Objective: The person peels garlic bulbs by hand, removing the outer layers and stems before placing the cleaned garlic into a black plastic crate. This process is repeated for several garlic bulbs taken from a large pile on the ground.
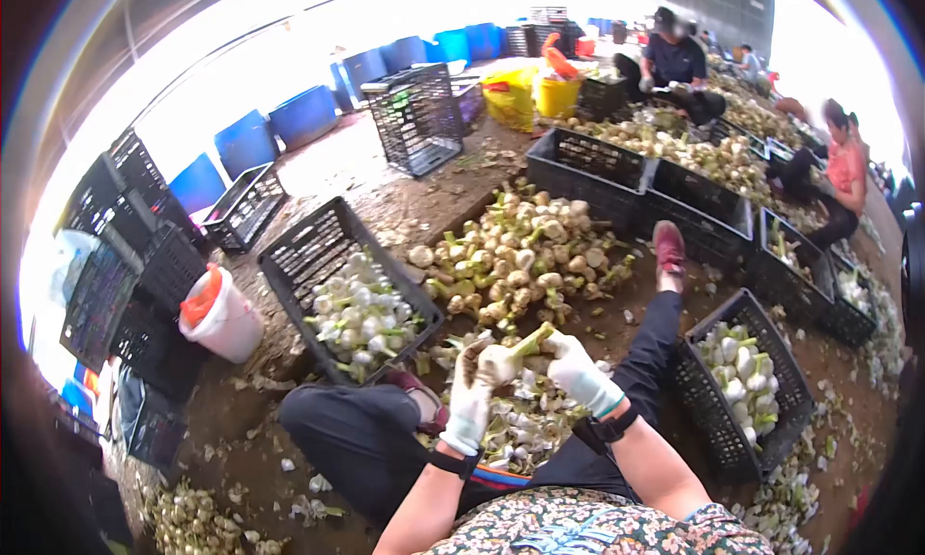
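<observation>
My left hand (470, 393), in a white glove with dirt-darkened fingers, is closed around a garlic bulb (499, 364) between my knees. Its thick green stem (533, 341) points up and right to my right hand (581, 372), also gloved, whose fingers are closed at the stem's end. Any small tool in those fingers is hidden. Just beyond both hands rises a heap of untrimmed garlic (525, 251). Loose peelings and bulbs (525, 430) lie below them. A black crate (332, 218) at left holds whiter garlic (361, 309).
Another black crate (708, 415) with garlic stands by my right leg. Joined crates (699, 213) border the heap's far side. At left are a white bucket (231, 319) and stacked crates (125, 276). Two people (674, 59) (845, 174) sit beyond.
</observation>
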`<action>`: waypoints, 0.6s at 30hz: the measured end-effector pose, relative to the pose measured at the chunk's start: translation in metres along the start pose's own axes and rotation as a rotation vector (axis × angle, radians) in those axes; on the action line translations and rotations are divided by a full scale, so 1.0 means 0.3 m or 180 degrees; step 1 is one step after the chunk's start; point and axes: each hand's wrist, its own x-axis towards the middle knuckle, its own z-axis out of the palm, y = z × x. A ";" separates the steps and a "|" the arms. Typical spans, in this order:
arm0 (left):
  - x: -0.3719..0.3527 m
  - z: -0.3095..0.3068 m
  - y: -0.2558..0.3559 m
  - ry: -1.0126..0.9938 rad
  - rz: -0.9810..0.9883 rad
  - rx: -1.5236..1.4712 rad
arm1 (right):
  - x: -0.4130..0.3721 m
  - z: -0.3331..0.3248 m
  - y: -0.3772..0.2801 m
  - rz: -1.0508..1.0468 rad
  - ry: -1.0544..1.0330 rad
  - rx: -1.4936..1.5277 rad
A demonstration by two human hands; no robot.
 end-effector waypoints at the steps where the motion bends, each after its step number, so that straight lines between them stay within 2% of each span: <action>1: 0.009 -0.003 -0.032 -0.0015 0.0365 0.0211 | -0.013 0.044 -0.101 0.0026 0.0077 -0.0692; 2: 0.024 -0.002 -0.038 -0.0014 0.0653 0.0980 | 0.001 0.077 -0.059 -0.0167 0.0280 -0.0158; 3: 0.010 -0.018 -0.039 0.0071 0.0749 0.1279 | -0.005 0.089 -0.031 -0.0168 0.0392 -0.0075; 5: 0.020 -0.076 -0.060 -0.0192 0.0520 0.0125 | -0.029 0.095 -0.076 0.0317 0.0437 0.0826; 6: 0.036 -0.106 -0.071 -0.0130 0.0267 0.0261 | -0.033 0.125 -0.127 0.0094 0.0359 0.0955; 7: 0.048 -0.126 -0.076 -0.0161 0.0335 0.0437 | -0.004 0.112 -0.059 -0.0338 0.0313 0.0447; 9: 0.057 -0.131 -0.106 -0.0112 0.0310 0.0830 | 0.005 0.147 -0.025 -0.0167 0.0591 0.0872; 10: 0.043 -0.123 -0.127 -0.0129 0.0685 0.1082 | 0.011 0.174 -0.046 -0.0238 0.0550 0.0831; 11: 0.049 -0.113 -0.160 0.0264 0.0842 0.1368 | -0.004 0.180 -0.061 -0.0281 0.0597 0.0731; 12: 0.030 -0.123 -0.123 0.0250 0.0451 0.0937 | -0.028 0.205 -0.159 -0.0280 0.0366 0.0010; 13: 0.002 -0.069 -0.011 0.0272 0.0060 0.0943 | -0.012 0.155 -0.105 -0.0146 0.0239 0.0105; 14: 0.000 -0.072 0.018 -0.0007 0.0277 0.0918 | 0.013 0.125 -0.051 -0.0143 0.0621 -0.0041; 15: -0.010 -0.073 0.058 -0.0362 0.0075 0.0683 | 0.051 0.073 0.021 -0.0122 0.0743 0.0627; 16: -0.023 -0.085 0.059 -0.0708 0.0079 -0.0379 | 0.072 0.010 0.024 0.0409 0.0585 0.1762; 17: -0.033 -0.083 0.076 -0.0899 -0.0154 -0.0534 | 0.070 0.010 -0.024 0.0313 0.1266 0.2601; 18: -0.045 -0.077 0.092 -0.0868 -0.0222 -0.0437 | 0.077 -0.043 0.039 0.0566 0.1096 0.1306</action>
